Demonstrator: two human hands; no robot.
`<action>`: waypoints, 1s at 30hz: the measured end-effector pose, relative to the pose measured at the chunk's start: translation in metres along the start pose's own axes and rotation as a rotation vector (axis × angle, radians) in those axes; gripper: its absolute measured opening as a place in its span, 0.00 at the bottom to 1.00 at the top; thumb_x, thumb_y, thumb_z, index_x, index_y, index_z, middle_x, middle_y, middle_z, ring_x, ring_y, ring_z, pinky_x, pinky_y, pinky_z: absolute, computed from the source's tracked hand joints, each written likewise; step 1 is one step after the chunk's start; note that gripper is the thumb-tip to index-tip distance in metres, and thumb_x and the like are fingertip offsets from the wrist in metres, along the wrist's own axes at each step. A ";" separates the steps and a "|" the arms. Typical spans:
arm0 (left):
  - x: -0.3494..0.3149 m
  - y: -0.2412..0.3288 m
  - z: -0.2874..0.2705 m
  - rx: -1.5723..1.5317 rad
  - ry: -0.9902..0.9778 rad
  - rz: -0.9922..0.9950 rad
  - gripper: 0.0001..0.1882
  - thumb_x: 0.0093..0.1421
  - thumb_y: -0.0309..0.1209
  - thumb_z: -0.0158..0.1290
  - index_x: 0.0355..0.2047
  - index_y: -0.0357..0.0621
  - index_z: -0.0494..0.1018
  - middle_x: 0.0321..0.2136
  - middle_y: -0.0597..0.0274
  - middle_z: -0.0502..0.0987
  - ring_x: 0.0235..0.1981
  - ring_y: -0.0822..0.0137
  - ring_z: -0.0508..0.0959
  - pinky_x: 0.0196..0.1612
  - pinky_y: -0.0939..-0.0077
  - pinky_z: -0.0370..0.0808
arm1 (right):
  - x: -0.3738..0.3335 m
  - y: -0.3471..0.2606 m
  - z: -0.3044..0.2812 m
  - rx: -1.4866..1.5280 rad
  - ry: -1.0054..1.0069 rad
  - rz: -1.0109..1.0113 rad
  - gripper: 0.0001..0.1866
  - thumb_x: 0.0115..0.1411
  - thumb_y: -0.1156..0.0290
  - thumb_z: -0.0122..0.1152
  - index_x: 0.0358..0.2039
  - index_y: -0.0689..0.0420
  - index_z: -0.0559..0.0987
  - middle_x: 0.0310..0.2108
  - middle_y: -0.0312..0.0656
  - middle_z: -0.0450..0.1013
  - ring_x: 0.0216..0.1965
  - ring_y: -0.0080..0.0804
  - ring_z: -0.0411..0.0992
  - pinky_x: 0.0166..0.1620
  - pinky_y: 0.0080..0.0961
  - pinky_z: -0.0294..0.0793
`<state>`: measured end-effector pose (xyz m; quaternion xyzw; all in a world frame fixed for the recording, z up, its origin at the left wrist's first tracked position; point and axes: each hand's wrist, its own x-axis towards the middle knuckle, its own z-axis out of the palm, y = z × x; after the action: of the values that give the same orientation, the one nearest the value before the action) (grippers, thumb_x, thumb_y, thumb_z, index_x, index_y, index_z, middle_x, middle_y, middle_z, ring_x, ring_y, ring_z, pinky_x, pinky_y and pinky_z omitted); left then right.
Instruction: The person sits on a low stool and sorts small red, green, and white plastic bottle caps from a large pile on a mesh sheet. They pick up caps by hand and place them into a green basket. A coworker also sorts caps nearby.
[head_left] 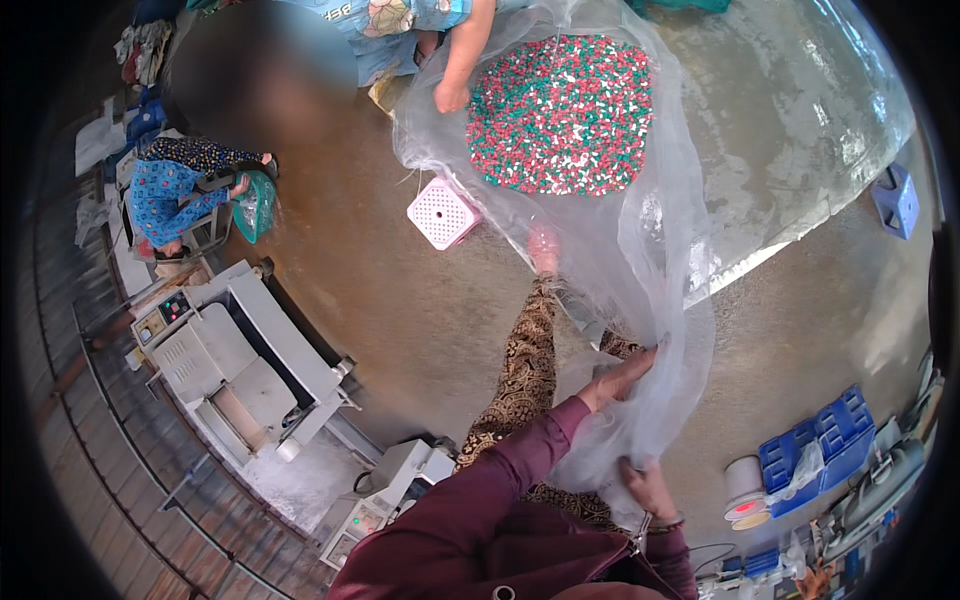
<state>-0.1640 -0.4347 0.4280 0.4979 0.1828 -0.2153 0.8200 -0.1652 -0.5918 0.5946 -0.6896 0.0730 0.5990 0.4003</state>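
Observation:
A large sheer whitish sheet (650, 270), like fine netting, stretches from the far side toward me, its near end gathered in folds. My left hand (622, 377) is closed on a bunched part of it in front of my legs. Lower and closer to me, my right hand (648, 487) grips the gathered near end; some of its fingers are hidden in the folds. On the far part of the sheet lies a wide heap of small red, green and white pieces (560, 115). Another person's hand (452, 97) is at the sheet's far left edge.
A pink stool (442, 214) stands left of the sheet, a blue stool (895, 202) at the far right. Grey machines (240, 370) line the left side. A second person (175, 195) sits beyond with a green basket (255, 207). Blue crates (818, 440) lie at right.

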 end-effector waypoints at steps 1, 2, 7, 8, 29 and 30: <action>0.007 0.006 0.001 -0.328 -0.042 -0.110 0.25 0.64 0.35 0.43 0.58 0.35 0.56 0.54 0.57 0.64 0.54 0.70 0.65 0.57 0.76 0.61 | 0.007 -0.004 0.006 0.007 -0.013 0.003 0.09 0.58 0.70 0.52 0.35 0.62 0.75 0.25 0.33 0.71 0.28 0.26 0.66 0.34 0.25 0.67; 0.015 0.018 0.000 -0.655 -0.078 -0.218 0.26 0.65 0.33 0.42 0.60 0.35 0.53 0.57 0.55 0.61 0.58 0.70 0.61 0.59 0.76 0.58 | 0.014 -0.004 0.009 0.011 -0.033 0.004 0.10 0.58 0.69 0.53 0.35 0.62 0.76 0.25 0.35 0.72 0.28 0.26 0.67 0.34 0.25 0.67; -0.003 0.073 -0.020 -0.316 0.135 -0.123 0.21 0.62 0.35 0.46 0.52 0.38 0.66 0.47 0.60 0.70 0.46 0.68 0.72 0.48 0.72 0.70 | 0.000 -0.055 -0.016 0.098 -0.113 0.196 0.15 0.55 0.66 0.58 0.38 0.64 0.76 0.29 0.44 0.74 0.30 0.30 0.69 0.35 0.28 0.69; 0.009 0.095 -0.019 -0.292 0.162 -0.399 0.21 0.61 0.34 0.47 0.52 0.37 0.66 0.47 0.59 0.70 0.46 0.67 0.72 0.48 0.72 0.70 | -0.005 -0.066 -0.033 -0.021 -0.176 0.218 0.16 0.54 0.65 0.59 0.39 0.65 0.75 0.30 0.46 0.75 0.31 0.32 0.70 0.36 0.29 0.70; -0.035 0.050 -0.019 0.476 0.335 -0.172 0.22 0.52 0.30 0.52 0.40 0.22 0.61 0.28 0.32 0.72 0.32 0.40 0.75 0.36 0.53 0.73 | 0.272 -0.047 -0.006 0.815 -0.343 0.061 0.35 0.59 0.47 0.51 0.59 0.58 0.60 0.51 0.51 0.66 0.48 0.41 0.68 0.50 0.34 0.69; -0.039 0.049 -0.014 0.503 0.326 -0.148 0.22 0.52 0.31 0.52 0.40 0.22 0.61 0.31 0.31 0.72 0.33 0.39 0.75 0.36 0.53 0.73 | 0.264 -0.057 0.006 0.824 -0.304 0.127 0.35 0.59 0.46 0.49 0.60 0.56 0.59 0.52 0.51 0.65 0.49 0.41 0.67 0.51 0.34 0.68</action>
<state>-0.1719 -0.3953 0.4779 0.6986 0.2888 -0.2301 0.6129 -0.0655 -0.4498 0.3878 -0.3705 0.2881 0.6380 0.6104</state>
